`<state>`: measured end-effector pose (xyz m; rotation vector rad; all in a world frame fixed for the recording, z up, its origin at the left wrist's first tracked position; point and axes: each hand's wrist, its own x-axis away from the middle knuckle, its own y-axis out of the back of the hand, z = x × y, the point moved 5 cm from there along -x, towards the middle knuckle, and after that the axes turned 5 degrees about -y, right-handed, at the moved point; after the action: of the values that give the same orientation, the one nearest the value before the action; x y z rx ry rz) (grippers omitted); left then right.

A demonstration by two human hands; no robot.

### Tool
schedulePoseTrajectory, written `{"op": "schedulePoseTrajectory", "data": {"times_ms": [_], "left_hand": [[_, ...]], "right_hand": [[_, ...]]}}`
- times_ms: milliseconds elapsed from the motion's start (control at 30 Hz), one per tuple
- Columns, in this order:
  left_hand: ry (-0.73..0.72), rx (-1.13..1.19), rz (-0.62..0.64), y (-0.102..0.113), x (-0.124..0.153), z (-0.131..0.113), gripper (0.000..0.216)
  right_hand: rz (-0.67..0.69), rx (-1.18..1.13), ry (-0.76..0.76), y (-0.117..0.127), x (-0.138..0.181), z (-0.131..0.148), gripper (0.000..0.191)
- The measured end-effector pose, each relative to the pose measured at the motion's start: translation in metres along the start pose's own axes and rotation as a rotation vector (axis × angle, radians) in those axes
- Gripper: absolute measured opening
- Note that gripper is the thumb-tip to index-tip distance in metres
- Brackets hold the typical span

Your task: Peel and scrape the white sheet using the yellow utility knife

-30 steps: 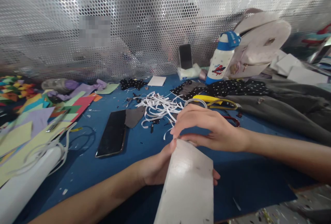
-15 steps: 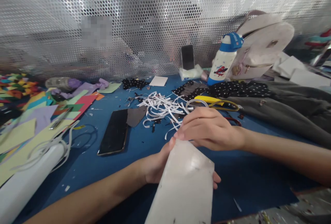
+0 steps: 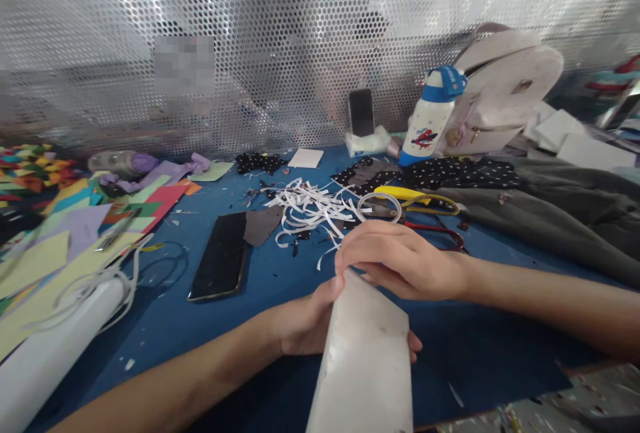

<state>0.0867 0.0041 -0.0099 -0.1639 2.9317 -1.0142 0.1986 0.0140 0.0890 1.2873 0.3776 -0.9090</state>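
A long white piece with a slanted end and a slightly glossy, smudged face (image 3: 367,359) rises from the bottom edge of the head view; whether it is board or a box I cannot tell. Around it from behind wraps my left hand (image 3: 310,316), thumb at the upper left corner and fingertips showing past the right side. My right hand (image 3: 395,256) is curled over the top corner, its fingertips meeting the left thumb there. Just beyond lie thin white paper strips (image 3: 313,206) and red-handled scissors (image 3: 435,231), partly hidden by the right hand.
A black phone (image 3: 220,256) lies left of my hands. Coloured paper sheets (image 3: 80,226) and a white power strip (image 3: 65,346) with a cord fill the left side. Farther right stand a bottle (image 3: 430,116) and a backpack (image 3: 510,93), beside dark cloth (image 3: 500,209). Perforated metal (image 3: 280,39) closes the back.
The white piece has turned slightly, its lower end swinging right and its left side edge showing more. My right hand has lowered a little, its fingers curling more over the corner.
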Motion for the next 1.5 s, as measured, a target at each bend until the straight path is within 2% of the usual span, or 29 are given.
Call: {"op": "schedulePoseTrajectory", "data": {"times_ms": [133,300,467,700,1067,1233,1367,1500], "left_hand": [[-0.001,-0.02,0.024,-0.003,0.002,-0.002,0.096],[-0.017,0.016,0.021,-0.002,0.0,-0.001,0.103],[0.004,0.054,0.023,-0.001,-0.001,0.003,0.1],[0.026,0.068,0.017,-0.003,0.001,0.003,0.101],[0.022,0.091,0.017,-0.004,-0.001,0.001,0.096],[0.015,0.133,0.01,-0.003,-0.002,0.002,0.094],[-0.005,0.168,0.012,-0.002,-0.002,0.002,0.091],[-0.037,0.189,0.004,-0.001,-0.001,0.002,0.095]], "right_hand": [[0.042,0.067,0.016,-0.003,0.001,0.001,0.022],[0.037,-0.128,-0.165,0.003,-0.001,-0.005,0.03],[0.048,-0.247,-0.3,0.009,-0.006,-0.005,0.025],[0.063,-0.198,-0.31,0.013,-0.01,-0.005,0.023],[0.134,-0.191,-0.469,0.013,-0.01,-0.007,0.019],[0.18,-0.201,-0.47,0.012,-0.01,-0.006,0.017],[0.133,-0.257,-0.479,0.013,-0.011,-0.007,0.013],[-0.046,-0.307,-0.516,0.021,-0.012,-0.013,0.012]]}}
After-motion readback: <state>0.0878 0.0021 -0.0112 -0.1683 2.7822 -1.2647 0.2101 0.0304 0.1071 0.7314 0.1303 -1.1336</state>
